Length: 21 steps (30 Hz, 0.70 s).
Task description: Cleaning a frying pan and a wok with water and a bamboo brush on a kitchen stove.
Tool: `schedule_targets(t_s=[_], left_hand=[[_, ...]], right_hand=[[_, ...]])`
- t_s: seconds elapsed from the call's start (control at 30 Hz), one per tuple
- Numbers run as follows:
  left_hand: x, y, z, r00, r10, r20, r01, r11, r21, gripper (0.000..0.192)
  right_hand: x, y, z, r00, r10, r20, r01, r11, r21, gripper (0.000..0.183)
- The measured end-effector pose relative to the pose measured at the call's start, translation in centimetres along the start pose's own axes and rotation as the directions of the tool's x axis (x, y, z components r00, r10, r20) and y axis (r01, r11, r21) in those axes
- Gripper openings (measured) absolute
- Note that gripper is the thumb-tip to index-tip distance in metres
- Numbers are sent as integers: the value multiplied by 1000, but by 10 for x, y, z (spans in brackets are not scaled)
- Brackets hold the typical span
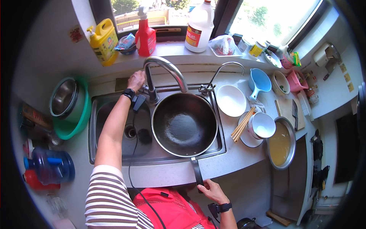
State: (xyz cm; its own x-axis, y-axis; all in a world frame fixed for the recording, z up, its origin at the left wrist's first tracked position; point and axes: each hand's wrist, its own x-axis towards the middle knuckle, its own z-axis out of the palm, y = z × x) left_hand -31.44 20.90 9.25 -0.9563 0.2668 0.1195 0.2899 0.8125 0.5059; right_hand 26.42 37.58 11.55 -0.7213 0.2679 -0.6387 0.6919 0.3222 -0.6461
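Note:
A dark wok (184, 126) with a wet-looking, shiny base rests over the right part of the stainless steel sink (107, 156). My right hand (213, 191) grips the end of its black handle (196, 171), which juts out past the counter's front edge. At the back of the sink, my left hand (137, 80) is curled at the side lever of the chrome faucet (167, 67); its fingertips are partly hidden. The spout arches over the wok's far rim, and I see no clear stream of water. A drain (130, 132) shows in the left basin.
Right of the wok stand a white bowl (231, 100), chopsticks (243, 124), stacked bowls (263, 126) and a steel basin of cloudy liquid (279, 143) over the counter edge. A knife (295, 114) lies on a cutting board (281, 107). Green basins (83, 120) sit left. Bottles line the windowsill (168, 48).

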Motion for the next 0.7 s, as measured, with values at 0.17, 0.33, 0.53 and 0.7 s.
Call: schedule_targets(t_s=[0.17, 0.33, 0.53, 0.7], left_hand=[[13, -15, -4, 977, -193, 94, 203, 973, -111, 46], [23, -33, -3, 941, -301, 153, 321, 939, -125, 45], [30, -36, 5, 959, -254, 126, 266, 961, -79, 43], [31, -62, 6, 981, -168, 94, 186, 955, -230, 40]], right_hand=[[-4, -1, 0, 1000, -17, -6, 17, 1000, 19, 49], [-1, 4, 1, 1000, -13, 4, 13, 1000, 16, 52], [-5, 2, 4, 1000, -17, -11, 17, 999, 34, 56], [-3, 13, 14, 999, -31, 5, 31, 999, 34, 56]])
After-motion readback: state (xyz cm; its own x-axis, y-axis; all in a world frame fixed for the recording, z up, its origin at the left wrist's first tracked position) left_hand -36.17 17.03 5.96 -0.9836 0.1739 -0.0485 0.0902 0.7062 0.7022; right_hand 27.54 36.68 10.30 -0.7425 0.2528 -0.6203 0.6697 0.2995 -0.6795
